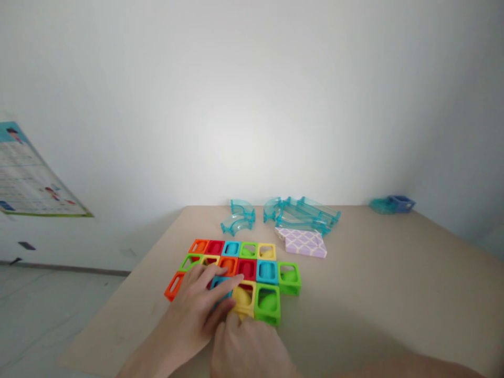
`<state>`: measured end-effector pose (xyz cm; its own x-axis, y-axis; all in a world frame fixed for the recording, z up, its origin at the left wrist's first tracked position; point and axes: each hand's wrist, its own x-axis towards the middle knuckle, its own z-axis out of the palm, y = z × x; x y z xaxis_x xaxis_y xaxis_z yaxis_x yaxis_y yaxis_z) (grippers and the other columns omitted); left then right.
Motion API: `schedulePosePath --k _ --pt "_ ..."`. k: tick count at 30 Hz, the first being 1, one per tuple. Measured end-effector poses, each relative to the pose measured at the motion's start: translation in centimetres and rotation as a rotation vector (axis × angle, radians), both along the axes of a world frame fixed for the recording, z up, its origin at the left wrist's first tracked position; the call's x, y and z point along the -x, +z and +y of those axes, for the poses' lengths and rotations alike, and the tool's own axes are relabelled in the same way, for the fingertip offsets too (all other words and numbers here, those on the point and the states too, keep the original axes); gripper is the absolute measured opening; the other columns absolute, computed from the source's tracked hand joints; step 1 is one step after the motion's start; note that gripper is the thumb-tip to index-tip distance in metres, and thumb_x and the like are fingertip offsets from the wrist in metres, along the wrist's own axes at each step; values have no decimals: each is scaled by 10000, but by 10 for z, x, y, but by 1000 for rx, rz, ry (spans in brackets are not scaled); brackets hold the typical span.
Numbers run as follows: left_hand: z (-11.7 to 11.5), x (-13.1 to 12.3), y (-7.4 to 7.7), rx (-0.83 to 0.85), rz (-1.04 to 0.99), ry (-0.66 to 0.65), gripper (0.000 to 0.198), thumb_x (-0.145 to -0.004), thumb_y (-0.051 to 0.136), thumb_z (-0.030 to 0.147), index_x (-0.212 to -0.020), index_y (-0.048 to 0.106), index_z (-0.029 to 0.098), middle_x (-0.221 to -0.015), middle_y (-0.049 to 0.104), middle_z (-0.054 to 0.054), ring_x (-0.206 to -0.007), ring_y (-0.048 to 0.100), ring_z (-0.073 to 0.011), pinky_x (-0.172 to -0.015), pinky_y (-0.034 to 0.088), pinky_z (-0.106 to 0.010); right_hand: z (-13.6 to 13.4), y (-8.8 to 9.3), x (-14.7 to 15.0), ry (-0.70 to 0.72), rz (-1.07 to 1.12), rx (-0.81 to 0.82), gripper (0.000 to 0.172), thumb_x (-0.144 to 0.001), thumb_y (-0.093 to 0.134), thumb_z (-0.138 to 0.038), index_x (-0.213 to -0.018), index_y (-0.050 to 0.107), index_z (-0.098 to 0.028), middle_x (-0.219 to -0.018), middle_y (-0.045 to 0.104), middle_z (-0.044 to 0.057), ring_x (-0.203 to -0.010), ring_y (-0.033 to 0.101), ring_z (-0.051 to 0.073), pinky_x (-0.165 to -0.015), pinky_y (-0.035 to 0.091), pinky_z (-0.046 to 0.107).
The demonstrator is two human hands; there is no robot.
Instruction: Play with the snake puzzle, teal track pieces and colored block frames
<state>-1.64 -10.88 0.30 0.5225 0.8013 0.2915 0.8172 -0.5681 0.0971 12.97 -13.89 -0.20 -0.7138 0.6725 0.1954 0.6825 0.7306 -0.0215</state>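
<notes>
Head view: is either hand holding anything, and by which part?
Nothing is lifted. The left hand lies flat on the block grid, over a blue block; the right hand touches the yellow block at its near edge.

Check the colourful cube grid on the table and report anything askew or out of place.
One thing stands out: the orange hollow plastic cube at the near-left corner of the grid of colourful hollow cubes sits tilted, not square with its neighbours. The left hand rests beside it; the right hand touches the yellow cube.

White wall (252, 94), beige table (374, 283), wall poster (29, 178)
</notes>
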Motion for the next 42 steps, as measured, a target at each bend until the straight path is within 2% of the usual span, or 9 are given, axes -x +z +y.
schedulePosePath --k 8,16,17,20,22,25,28,31,42 --pt "10 -7 14 173 60 -218 594 -855 479 106 -1295 481 505 -1511 305 40 -1397 229 -287 -1102 261 -584 -4 -19 5 -74 21 -42 156 -807 564 -196 -740 644 -80 -597 636 137 -461 557 168 -355 357 228" --pt "3 -6 11 230 120 -129 582 -876 455 171 -1354 396 496 -1520 308 43 -1417 212 -277 -1103 231 -611 2 7 -27 -64 5 -144 140 -796 617 -239 -865 634 -119 -781 664 137 -664 625 265 -459 485 322" --pt "2 -5 11 221 124 -119 547 -899 438 207 -1366 385 486 -1514 320 32 -1414 216 -275 -1104 232 -606 3 10 -39 -65 57 -188 211 -793 638 -300 -919 627 -131 -827 660 130 -724 621 272 -549 521 369" --pt "1 -3 10 197 126 -128 456 -937 406 352 -1380 382 458 -1512 322 4 -1411 211 -289 -1106 211 -605 7 13 -80 -55 169 -254 801 -699 639 -657 -1269 488 -115 -1164 577 214 -1057 528 371 -842 470 530" --pt "1 -2 10 195 126 -150 463 -913 439 448 -1374 401 447 -1520 304 -8 -1409 202 -317 -1102 198 -614 11 8 -105 -106 214 -235 961 -669 653 -680 -1372 373 -87 -1256 509 228 -1148 448 383 -918 417 539" --pt "2 -2 10 191 119 -151 460 -883 467 509 -1340 446 458 -1511 311 -12 -1396 224 -339 -1089 199 -627 18 0 -123 -134 214 -165 690 -769 671 -462 -1315 428 -119 -1178 547 162 -1100 461 318 -929 405 478" --pt "2 -5 9 176 116 -125 409 -912 422 474 -1320 460 476 -1487 343 -13 -1383 257 -327 -1073 210 -643 27 -5 -119 -188 164 -160 281 -821 611 -203 -1092 560 -150 -974 579 107 -933 495 260 -816 426 400" --pt "1 -7 8 153 120 -127 399 -918 420 457 -1313 471 469 -1468 371 -17 -1373 274 -323 -1067 236 -639 35 -5 -112 -260 144 -223 71 -790 592 -112 -844 578 -156 -838 557 91 -825 475 239 -736 392 363" --pt "2 -6 3 81 112 -86 439 -926 417 430 -1364 417 450 -1483 362 -16 -1373 272 -316 -1067 245 -640 1 -7 -110 13 308 -81 222 -799 597 -318 -655 486 -191 -609 516 11 -611 411 158 -574 296 309"
